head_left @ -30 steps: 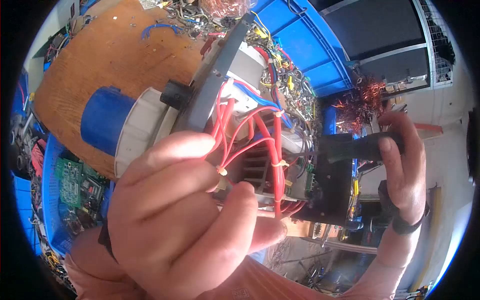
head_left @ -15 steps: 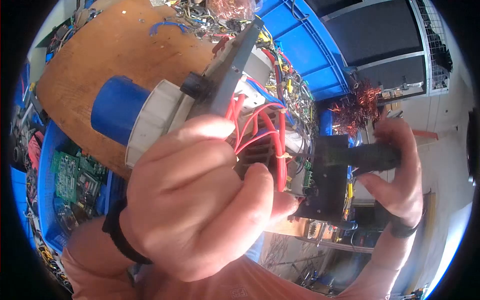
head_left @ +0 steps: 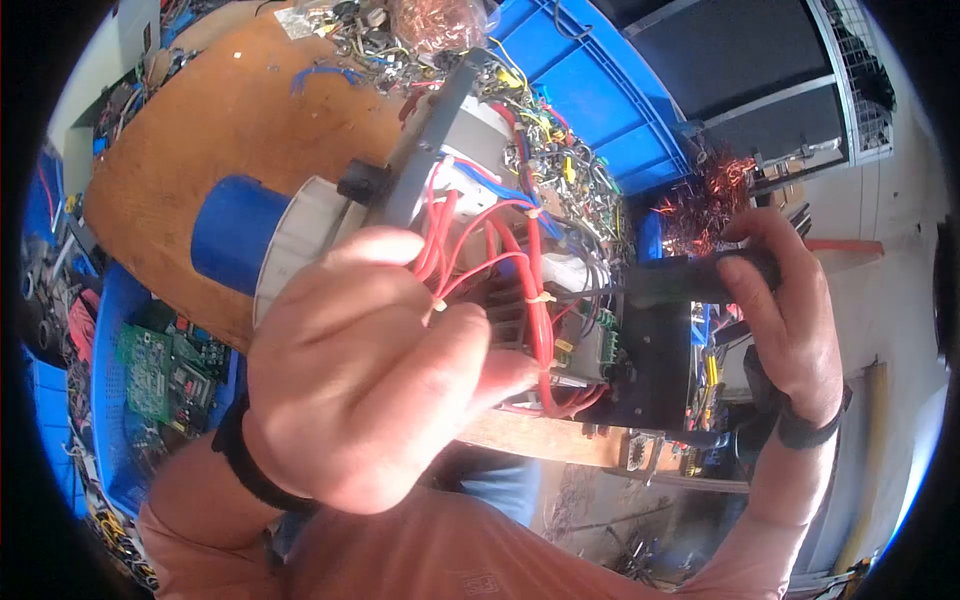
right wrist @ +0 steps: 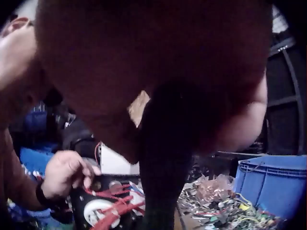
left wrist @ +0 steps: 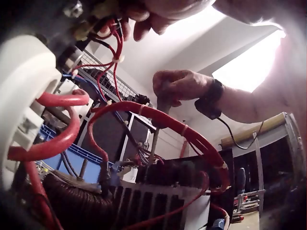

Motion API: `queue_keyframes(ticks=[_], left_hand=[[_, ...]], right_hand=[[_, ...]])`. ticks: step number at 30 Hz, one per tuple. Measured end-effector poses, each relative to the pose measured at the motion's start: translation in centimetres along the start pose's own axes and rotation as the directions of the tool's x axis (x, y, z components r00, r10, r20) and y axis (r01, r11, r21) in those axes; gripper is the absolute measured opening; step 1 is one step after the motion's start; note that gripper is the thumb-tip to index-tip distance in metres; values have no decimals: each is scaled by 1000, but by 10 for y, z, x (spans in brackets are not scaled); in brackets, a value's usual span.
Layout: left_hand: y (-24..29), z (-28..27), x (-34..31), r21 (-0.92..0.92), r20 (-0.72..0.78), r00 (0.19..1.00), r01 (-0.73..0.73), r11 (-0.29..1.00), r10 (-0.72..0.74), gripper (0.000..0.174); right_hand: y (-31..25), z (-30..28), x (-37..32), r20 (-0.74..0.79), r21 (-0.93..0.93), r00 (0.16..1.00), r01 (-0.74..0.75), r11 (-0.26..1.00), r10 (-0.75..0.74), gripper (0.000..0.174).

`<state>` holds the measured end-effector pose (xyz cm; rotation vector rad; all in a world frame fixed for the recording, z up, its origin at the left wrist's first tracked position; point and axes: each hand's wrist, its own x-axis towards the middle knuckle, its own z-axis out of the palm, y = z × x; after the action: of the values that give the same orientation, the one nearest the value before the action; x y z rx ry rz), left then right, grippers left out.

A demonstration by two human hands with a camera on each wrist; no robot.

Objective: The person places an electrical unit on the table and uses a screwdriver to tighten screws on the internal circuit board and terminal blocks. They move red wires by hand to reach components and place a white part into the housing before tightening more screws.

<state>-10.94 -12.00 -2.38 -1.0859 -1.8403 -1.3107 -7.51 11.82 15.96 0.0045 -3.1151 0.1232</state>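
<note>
An opened device with a dark metal panel (head_left: 430,140), red wires (head_left: 537,310) and a finned metal part (left wrist: 144,206) is tilted between the hands. My left hand (head_left: 365,370), fingers curled, pinches thin red wires near the panel; in the left wrist view they run up to its fingertips. My right hand (head_left: 795,320) grips the dark handle (head_left: 690,280) of a screwdriver, whose shaft (left wrist: 154,143) points down into the device. Where the tip sits is hidden. In the right wrist view, the handle (right wrist: 165,177) is a dark shape below the right hand (right wrist: 235,124).
A brown tabletop (head_left: 250,130) holds a blue and white cylindrical part (head_left: 240,230) and wire scraps (head_left: 570,170) behind the device. A blue crate (head_left: 590,80) stands at the back; another (head_left: 105,390), at left, holds circuit boards (head_left: 150,370). Copper wire (head_left: 710,205) lies at right.
The right thumb, lowered away from the handle half a second ago, lies on it again. The device and left hand shifted right, then back left in the head view.
</note>
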Motion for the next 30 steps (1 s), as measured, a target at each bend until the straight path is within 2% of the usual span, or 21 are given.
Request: queue_keyframes(ticks=[2,5,7,8,10,11,13,15,17,18,21,23,24,27,29,30], left_hand=[[2,2,0,32,-15,1000,17,999,-16,26],[7,0,4,42,4,999,48,998,-48,18],[10,2,5,69,-14,998,60,996,-60,15],[11,3,5,106,-26,998,57,993,-54,13],[8,6,7,105,-51,999,-3,994,8,17],[7,6,8,106,-64,997,-31,994,38,20],[10,6,8,126,-70,997,-15,992,24,16],[9,8,7,145,-88,995,-28,989,41,16],[11,9,6,135,-84,996,-4,991,16,12],[12,9,5,131,-78,997,15,991,-5,9],[13,7,2,126,-60,997,48,991,-41,7],[13,8,1,122,-62,997,55,991,-48,7],[13,8,1,104,-61,997,60,993,-54,8],[12,12,7,151,-125,991,-20,988,39,11],[12,12,6,151,-131,991,-20,988,40,12],[12,13,7,144,-133,990,-23,989,42,12]], right_hand=[[10,-2,-4,5,-11,962,273,962,-273,45],[5,0,-8,19,-55,945,327,944,-326,54],[-7,6,-10,-67,-149,979,181,972,-193,41],[-12,0,-8,-10,-151,998,66,986,-69,39],[-13,-2,-9,8,-63,999,40,997,-39,27],[-2,2,-9,-35,-63,964,261,963,-263,32],[3,3,-10,-67,72,906,423,903,-419,40],[-3,7,-15,-100,31,915,396,918,-392,47],[-11,7,-16,-89,-126,945,302,945,-314,39],[-21,0,-16,2,-203,985,169,964,-172,38],[-12,-4,-11,17,-259,982,184,948,-186,34],[6,6,-7,-152,-170,888,408,897,-433,34],[10,7,-6,-175,-130,858,466,875,-483,33],[1,5,-6,-168,-106,857,476,873,-487,32],[-10,1,-8,-24,-165,963,261,951,-269,32],[-12,0,-8,-3,-169,969,243,955,-247,30]])
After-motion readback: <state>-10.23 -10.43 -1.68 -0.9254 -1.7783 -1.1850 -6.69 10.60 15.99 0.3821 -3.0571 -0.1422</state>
